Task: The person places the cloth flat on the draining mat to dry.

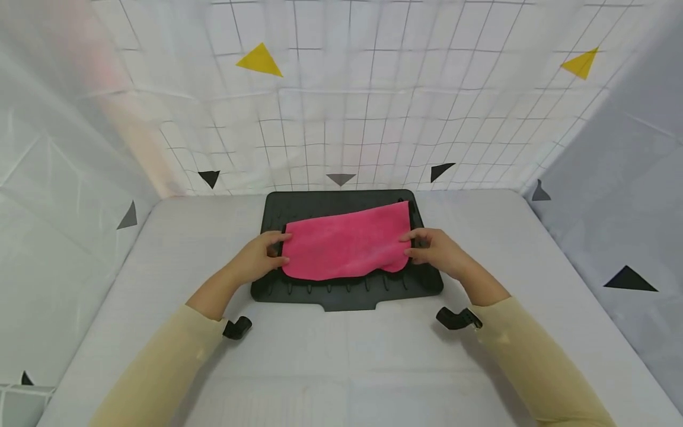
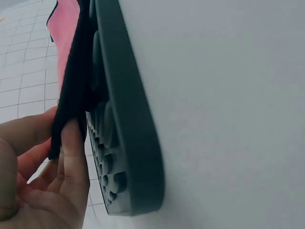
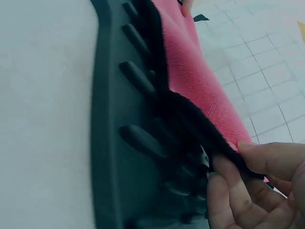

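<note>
A pink cloth (image 1: 347, 244) with a dark edge, wider than it is deep, lies over a dark grey ridged tray (image 1: 349, 302). My left hand (image 1: 261, 256) pinches the cloth's left edge between thumb and fingers. At the opposite edge, my right hand (image 1: 434, 252) grips the cloth the same way. In the left wrist view the pinched edge (image 2: 71, 81) stands raised beside the tray's rim (image 2: 136, 119). The right wrist view shows the cloth's black border (image 3: 205, 119) lifted above the tray's rounded ridges (image 3: 143, 138).
The tray rests on a white-covered table (image 1: 341, 362). Behind it hangs a white grid-lined sheet (image 1: 341, 118) with yellow and black triangles. White sheeting (image 1: 53, 207) also stands at both sides. A small black fitting (image 1: 459, 319) sits by each sleeve cuff.
</note>
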{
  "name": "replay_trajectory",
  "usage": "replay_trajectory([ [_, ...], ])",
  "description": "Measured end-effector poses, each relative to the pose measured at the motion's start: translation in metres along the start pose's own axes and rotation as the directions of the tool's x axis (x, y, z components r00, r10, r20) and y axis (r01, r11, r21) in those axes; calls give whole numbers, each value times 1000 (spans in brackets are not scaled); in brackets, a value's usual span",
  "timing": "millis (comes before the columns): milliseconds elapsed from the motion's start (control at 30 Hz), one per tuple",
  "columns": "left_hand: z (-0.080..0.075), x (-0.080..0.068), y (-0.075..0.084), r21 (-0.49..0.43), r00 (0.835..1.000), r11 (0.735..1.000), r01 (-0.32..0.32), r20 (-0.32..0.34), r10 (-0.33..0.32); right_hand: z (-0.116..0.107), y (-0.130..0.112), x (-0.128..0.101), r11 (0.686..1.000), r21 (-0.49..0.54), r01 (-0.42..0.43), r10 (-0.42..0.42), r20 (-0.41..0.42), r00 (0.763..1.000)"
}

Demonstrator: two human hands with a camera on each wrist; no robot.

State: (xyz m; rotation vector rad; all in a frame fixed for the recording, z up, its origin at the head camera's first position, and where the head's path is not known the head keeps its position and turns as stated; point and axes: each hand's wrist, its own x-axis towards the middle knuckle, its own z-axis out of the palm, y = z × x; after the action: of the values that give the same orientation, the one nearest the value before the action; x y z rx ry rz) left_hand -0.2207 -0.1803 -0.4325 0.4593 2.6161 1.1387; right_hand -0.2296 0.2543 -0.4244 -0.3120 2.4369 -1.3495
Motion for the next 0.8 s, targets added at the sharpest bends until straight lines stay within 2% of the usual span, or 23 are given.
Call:
replay_trajectory([
  [100,1,-3,1,8,1000,1000,6,-24,-6,-4,3,3,999,43,-5,5,4,1000],
  [233,5,-11,4,18,999,1000,19,-30,-18,-10,8,5,995,92,-34,29,50,998],
  [400,13,-23,14,48,1000,999,13,-22,-12,-14,12,2,998,23,-66,63,112,992],
  [533,20,-31,20,54,1000,998,20,-4,-20,-17,14,-3,998,-42,-50,55,139,989],
  [800,27,-32,20,91,999,995,45,21,-47,-14,17,-6,991,-134,-23,44,158,987],
])
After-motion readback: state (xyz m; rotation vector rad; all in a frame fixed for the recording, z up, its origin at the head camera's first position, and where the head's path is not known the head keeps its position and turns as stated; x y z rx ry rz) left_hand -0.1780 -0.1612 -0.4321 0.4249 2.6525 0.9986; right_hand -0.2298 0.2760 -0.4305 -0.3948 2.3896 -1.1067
